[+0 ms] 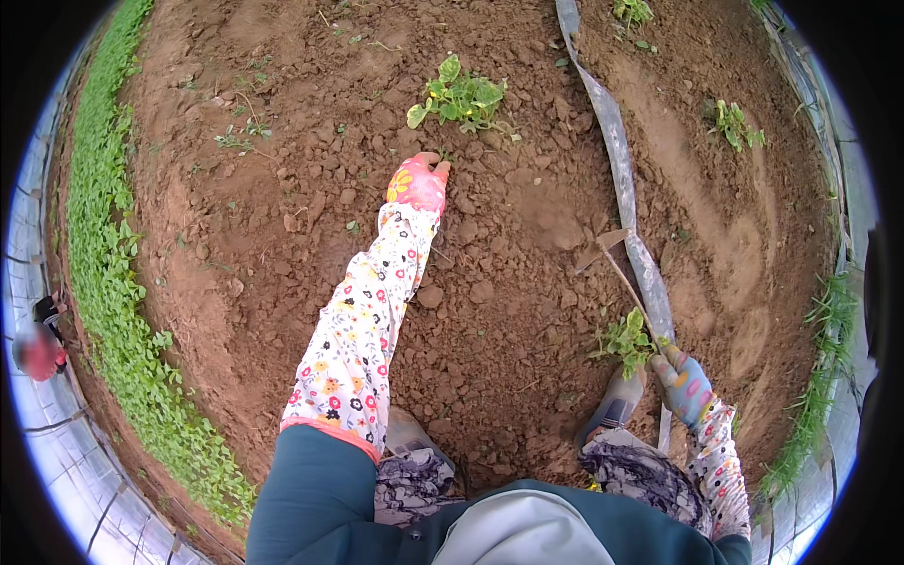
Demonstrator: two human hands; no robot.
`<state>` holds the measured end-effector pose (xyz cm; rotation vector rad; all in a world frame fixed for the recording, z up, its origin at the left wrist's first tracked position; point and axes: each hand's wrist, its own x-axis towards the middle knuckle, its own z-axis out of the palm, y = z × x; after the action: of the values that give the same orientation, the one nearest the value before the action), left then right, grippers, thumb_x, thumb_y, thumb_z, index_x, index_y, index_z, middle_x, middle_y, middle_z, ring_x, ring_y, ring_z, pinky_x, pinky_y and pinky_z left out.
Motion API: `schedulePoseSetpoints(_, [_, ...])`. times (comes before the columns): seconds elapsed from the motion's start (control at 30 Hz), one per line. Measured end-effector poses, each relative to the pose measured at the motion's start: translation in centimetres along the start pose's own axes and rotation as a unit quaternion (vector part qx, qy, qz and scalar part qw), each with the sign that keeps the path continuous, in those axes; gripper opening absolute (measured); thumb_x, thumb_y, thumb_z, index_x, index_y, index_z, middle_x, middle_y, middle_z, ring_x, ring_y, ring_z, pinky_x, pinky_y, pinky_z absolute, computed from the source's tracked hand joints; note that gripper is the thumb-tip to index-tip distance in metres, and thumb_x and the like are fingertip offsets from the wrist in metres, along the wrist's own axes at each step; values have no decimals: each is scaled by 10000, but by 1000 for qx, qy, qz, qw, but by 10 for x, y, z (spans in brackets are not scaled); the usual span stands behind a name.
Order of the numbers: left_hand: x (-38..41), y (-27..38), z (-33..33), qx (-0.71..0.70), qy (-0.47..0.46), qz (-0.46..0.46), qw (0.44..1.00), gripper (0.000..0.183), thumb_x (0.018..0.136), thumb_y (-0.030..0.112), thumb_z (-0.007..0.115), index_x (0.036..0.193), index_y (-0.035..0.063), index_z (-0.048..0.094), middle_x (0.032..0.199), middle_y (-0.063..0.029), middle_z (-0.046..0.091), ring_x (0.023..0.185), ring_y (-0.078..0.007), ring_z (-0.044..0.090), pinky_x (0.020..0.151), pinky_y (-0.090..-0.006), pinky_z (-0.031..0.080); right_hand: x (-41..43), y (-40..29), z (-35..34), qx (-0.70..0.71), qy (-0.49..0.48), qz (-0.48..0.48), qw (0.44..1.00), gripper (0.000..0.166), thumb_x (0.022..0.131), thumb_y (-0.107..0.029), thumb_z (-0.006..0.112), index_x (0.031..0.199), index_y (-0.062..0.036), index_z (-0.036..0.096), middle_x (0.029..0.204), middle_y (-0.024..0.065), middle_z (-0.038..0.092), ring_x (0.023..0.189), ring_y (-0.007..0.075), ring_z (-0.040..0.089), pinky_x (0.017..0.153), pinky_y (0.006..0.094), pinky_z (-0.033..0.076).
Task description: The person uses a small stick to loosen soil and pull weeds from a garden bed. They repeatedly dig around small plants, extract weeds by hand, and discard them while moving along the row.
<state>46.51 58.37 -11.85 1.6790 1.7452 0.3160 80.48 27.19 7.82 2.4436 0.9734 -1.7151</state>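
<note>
My left hand (418, 182), in a pink glove with a flower print, reaches down to the loose brown soil. A small green weed (443, 153) shows at its fingertips; whether the fingers grip it is unclear. Just beyond stands a leafy plant (462, 99) with some yellowed leaves. Low on the right, my right hand (682, 387), in a blue-grey dotted glove, grips the thin handle of a hoe (631, 286). The hoe's blade (604, 248) rests at the soil beside a grey plastic strip (614, 148). Another yellow-green plant (626, 339) grows close to that hand.
My two shoes (623, 395) stand on the soil. A dense row of green seedlings (106, 212) runs along the left, with a person (41, 351) beyond it. More small plants (736, 126) grow right of the strip. Grass (826, 339) borders plastic sheeting at the right.
</note>
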Motion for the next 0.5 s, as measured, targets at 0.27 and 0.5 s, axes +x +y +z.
schedulePoseSetpoints(0.27, [-6,-17,-20,-272,-35,-56,960,259,907,219,625,1051,3,631,892,-106,672,724,-181,586,669,-311,454,24,-8,-2,77,-10,29,997,265,985,-299,498,955,-47,570,698,-9,500,591,88,443,541,248,342])
schedulePoseSetpoints(0.5, [-49,-48,-70,-521,-233,-155,806,128,871,89,588,978,21,614,920,-61,654,615,-77,485,554,-223,397,35,-30,-4,68,-5,23,997,267,977,-308,500,902,-58,558,593,-54,402,482,64,367,443,239,265])
